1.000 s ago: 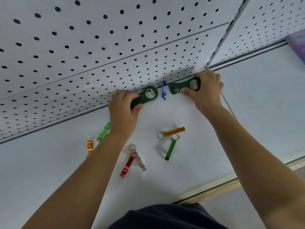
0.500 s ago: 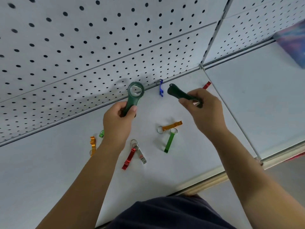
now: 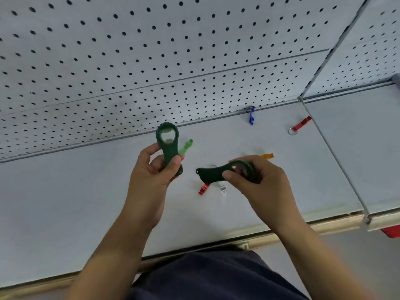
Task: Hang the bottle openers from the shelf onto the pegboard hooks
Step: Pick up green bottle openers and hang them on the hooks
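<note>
My left hand [image 3: 151, 169] grips the handle of a dark green bottle opener [image 3: 167, 144], held upright with its round head up. My right hand [image 3: 259, 180] holds a second dark green bottle opener [image 3: 211, 171] by its ring end, lying sideways with the handle pointing left. Both are lifted above the white shelf [image 3: 65, 202]. Small keychain openers lie on the shelf: a light green one [image 3: 186, 146], a blue one [image 3: 251, 116] at the pegboard's foot, a red one [image 3: 302, 126], an orange one [image 3: 267, 156], another red one [image 3: 203, 189] and a silver one [image 3: 223, 188]. The white pegboard [image 3: 151, 50] rises behind; no hooks show.
A thin metal divider [image 3: 337, 161] runs front to back across the shelf on the right. The shelf's front edge [image 3: 281, 232] has a pale wooden lip. A red tag [image 3: 392, 231] sits below the lip at the right.
Both hands lifted the dark green openers off the shelf's back edge and drew them toward me. The left one now stands upright; the right one has turned sideways. The view shifted left.
</note>
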`<state>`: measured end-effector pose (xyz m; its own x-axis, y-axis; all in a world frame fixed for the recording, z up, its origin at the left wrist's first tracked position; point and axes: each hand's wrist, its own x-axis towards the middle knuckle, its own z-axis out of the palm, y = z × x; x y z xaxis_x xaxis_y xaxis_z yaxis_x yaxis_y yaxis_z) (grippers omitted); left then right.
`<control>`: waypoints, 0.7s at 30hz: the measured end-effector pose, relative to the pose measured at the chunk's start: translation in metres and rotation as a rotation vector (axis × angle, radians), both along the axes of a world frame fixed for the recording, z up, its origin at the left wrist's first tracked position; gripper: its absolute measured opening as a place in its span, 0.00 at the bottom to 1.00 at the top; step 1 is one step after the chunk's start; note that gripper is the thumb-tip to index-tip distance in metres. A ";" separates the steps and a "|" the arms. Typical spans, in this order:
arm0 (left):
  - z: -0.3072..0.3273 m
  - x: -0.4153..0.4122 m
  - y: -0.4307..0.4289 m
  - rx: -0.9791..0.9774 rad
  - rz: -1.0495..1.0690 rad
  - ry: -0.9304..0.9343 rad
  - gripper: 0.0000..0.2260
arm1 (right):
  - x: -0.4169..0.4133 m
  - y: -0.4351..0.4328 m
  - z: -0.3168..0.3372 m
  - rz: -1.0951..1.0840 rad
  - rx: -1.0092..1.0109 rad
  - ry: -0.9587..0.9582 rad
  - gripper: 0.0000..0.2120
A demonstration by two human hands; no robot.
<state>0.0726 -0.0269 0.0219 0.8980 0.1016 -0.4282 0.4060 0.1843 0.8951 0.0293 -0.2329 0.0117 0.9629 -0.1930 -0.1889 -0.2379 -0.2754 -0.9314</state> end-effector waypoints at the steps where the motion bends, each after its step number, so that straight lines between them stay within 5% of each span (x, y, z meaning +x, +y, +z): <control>1: 0.003 -0.005 0.009 -0.020 0.011 -0.012 0.19 | 0.002 0.008 0.005 0.005 -0.005 -0.011 0.06; 8: 0.034 -0.039 0.090 -0.213 -0.026 -0.026 0.23 | 0.005 0.089 0.033 0.065 0.033 -0.075 0.07; 17: 0.082 -0.091 0.228 0.109 -0.017 -0.201 0.29 | -0.028 0.239 0.057 0.090 0.180 -0.160 0.04; 21: 0.085 -0.111 0.289 0.128 0.088 -0.257 0.15 | -0.044 0.301 0.074 0.124 0.138 -0.204 0.03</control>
<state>-0.0381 0.2623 0.1069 0.9607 0.2222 -0.1664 0.1503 0.0876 0.9847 -0.0147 0.0683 0.0853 0.9983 -0.0575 -0.0052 -0.0142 -0.1582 -0.9873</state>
